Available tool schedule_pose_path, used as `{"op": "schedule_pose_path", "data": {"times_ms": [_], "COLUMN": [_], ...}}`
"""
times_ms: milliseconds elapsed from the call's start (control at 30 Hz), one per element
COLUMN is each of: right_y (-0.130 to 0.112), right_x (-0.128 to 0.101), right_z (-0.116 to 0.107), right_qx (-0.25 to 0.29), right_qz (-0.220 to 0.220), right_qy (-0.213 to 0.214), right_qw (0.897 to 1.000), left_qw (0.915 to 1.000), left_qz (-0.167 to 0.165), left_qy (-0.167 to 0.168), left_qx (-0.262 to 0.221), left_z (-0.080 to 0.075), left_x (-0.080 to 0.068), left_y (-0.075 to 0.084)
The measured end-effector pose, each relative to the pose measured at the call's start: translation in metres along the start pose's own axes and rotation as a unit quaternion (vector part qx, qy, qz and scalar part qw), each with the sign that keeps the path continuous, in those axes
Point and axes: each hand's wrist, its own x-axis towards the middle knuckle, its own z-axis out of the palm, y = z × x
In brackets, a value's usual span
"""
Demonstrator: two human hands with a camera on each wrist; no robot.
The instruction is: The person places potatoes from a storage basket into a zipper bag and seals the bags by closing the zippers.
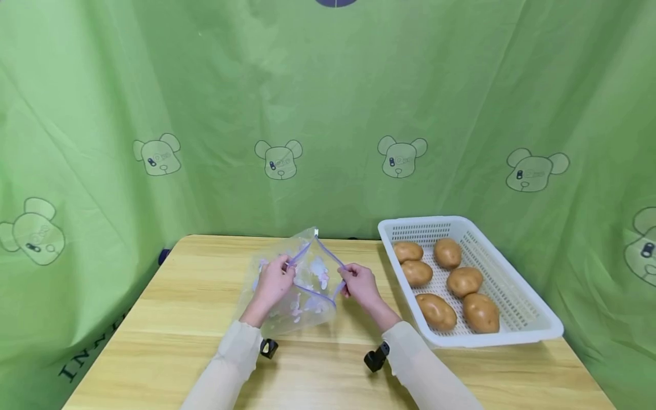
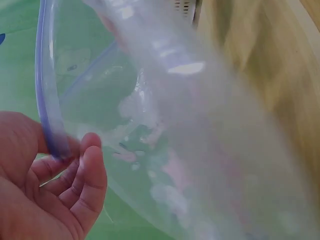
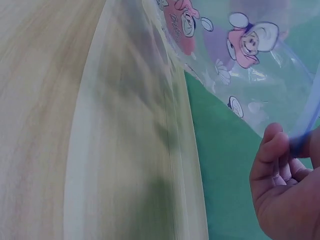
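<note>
Zip bag (image 1: 307, 285), clear plastic with printed cartoon figures and a blue seal strip, is held above the wooden surface (image 1: 169, 319), mouth pulled open between both hands. Left hand (image 1: 275, 283) pinches the left side of the blue rim; the left wrist view shows its fingers (image 2: 87, 172) curled round the strip. Right hand (image 1: 359, 283) pinches the opposite rim, fingers (image 3: 272, 150) closed on the blue edge. White perforated basket (image 1: 517, 302) stands on the surface just right of the right hand, holding six potatoes (image 1: 463, 281). Green cloth with bear prints (image 1: 279, 159) hangs behind.
</note>
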Motion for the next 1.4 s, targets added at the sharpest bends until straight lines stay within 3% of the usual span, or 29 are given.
{"op": "schedule_pose_path", "data": {"times_ms": [300,567,1000,1133,1400], "right_y": [0.000,0.004,-0.001,-0.001,0.002], "right_x": [-0.001,0.001,0.001,0.001,0.004], "right_z": [-0.002,-0.006,-0.004,-0.006,-0.011], "right_qx": [-0.026,-0.003,0.046,0.044,0.027], "right_qz": [-0.006,0.004,-0.002,0.000,0.014], "right_qy": [0.018,0.033,0.028,0.030,0.015], "right_qw": [0.999,0.999,0.999,0.999,0.999], "left_qw": [0.9995,0.9964,0.9949,0.9924,0.9908], "left_qz": [0.010,-0.001,-0.040,-0.060,-0.071], "left_qy": [0.030,0.074,0.049,0.054,0.057], "left_qx": [-0.006,-0.041,-0.079,-0.092,-0.100], "left_z": [-0.003,-0.016,-0.025,-0.030,-0.033], "left_x": [0.003,0.007,0.006,0.004,0.003], "left_y": [0.012,0.004,-0.015,-0.017,-0.023]}}
